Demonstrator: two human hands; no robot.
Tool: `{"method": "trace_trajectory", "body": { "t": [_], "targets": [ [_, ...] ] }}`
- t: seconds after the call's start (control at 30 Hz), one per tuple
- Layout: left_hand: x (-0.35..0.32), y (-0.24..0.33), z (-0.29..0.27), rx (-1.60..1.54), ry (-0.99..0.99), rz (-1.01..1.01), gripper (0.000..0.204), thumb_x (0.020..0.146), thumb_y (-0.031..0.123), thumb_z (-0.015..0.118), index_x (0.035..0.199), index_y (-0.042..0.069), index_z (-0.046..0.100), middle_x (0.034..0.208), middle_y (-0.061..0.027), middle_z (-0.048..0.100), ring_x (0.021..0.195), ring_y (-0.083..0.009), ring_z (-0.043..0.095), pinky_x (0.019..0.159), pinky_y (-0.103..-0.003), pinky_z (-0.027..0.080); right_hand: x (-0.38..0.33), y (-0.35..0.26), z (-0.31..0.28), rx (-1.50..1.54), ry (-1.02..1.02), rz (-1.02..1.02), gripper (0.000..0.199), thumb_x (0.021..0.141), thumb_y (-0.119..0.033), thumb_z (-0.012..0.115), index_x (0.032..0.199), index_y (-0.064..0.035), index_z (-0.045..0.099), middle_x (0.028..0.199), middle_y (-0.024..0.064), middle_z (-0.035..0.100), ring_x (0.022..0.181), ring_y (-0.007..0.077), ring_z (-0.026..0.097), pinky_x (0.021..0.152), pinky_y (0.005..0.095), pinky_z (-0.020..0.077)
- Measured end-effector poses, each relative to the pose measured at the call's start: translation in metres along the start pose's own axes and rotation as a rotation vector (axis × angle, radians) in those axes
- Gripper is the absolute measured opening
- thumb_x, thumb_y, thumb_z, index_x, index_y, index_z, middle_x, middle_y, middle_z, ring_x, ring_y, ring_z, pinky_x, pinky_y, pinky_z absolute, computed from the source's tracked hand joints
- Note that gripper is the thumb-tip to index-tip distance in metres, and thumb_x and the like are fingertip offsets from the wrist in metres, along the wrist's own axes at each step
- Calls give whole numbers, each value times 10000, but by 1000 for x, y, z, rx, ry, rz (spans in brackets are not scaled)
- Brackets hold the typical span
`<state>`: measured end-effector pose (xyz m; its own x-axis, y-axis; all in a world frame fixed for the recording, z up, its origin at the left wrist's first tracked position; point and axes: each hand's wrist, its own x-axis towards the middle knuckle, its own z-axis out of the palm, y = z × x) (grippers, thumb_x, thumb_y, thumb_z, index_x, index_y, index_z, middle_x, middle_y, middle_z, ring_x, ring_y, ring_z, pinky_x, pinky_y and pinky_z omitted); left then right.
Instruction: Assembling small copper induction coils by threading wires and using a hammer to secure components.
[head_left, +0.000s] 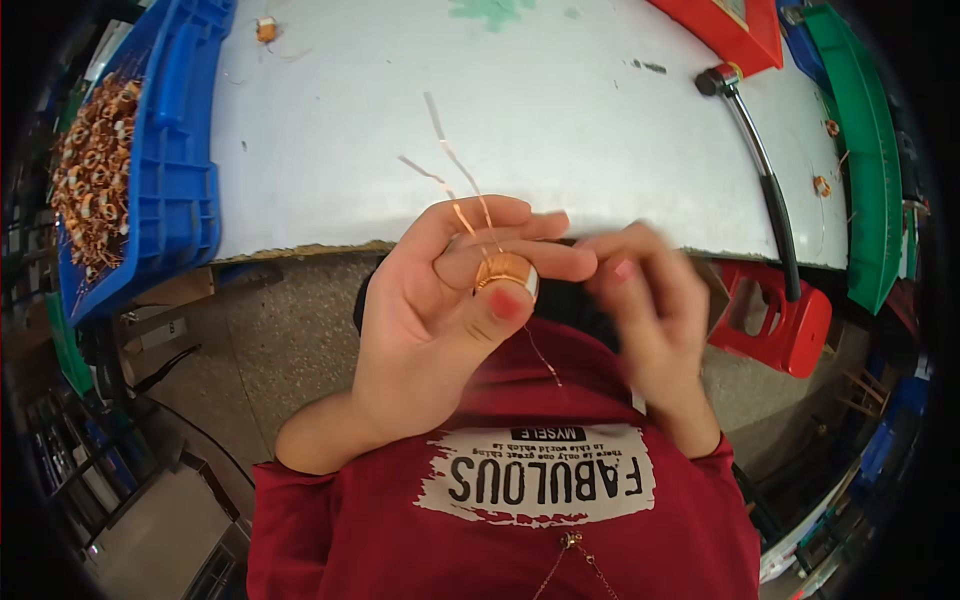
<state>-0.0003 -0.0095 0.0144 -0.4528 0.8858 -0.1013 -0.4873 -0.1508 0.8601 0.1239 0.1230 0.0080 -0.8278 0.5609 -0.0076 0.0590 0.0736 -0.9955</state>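
Note:
A small ring-shaped coil (506, 268), wound with copper wire and showing a white patch on one side, is pinched between the thumb and fingers of my left hand (420, 300). Two wire ends stick up from it past my fingers, and a thin wire hangs below toward my shirt. Close by on the right, my right hand (655, 300) is curled with its fingertips together near my left fingertips. Motion blurs it, and whatever lies between those fingers cannot be made out. Both hands are over my lap, just off the table's near edge.
A white table (350, 150) lies ahead. On its left stands a blue crate (178, 150) piled with coils (95, 170). One loose coil (266, 30) sits far left. Rightward are a black-handled metal tool (765, 165), a red bin (745, 40), a green bin (865, 150) and a red stool (800, 330).

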Motion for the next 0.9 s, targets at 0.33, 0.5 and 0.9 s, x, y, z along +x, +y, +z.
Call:
{"method": "trace_trajectory", "body": {
  "t": [0.33,0.5,0.9],
  "targets": [
    [1,6,7,-114,175,-50,465,973,336,486,1281,-7,420,1299,-166,524,1279,-221,389,989,-332,326,5,14,40,365,-187,-98,73,879,-43,572,942,-28,608,852,58,605,698,142,527,661,228,432],
    [7,0,-2,-92,239,-71,435,975,330,483,1258,3,441,1318,-167,505,1273,-229,400,980,-337,305,3,2,26,-229,-202,25,153,814,31,606,956,-26,617,654,23,535,581,168,487,584,257,407],
    [6,-6,-4,2,204,145,338,954,104,530,1237,14,368,1241,-214,554,1253,-241,445,1045,-347,326,-1,17,15,-567,-122,-525,179,738,12,645,906,-50,652,659,49,546,532,202,431,561,283,392]
  ]
}}
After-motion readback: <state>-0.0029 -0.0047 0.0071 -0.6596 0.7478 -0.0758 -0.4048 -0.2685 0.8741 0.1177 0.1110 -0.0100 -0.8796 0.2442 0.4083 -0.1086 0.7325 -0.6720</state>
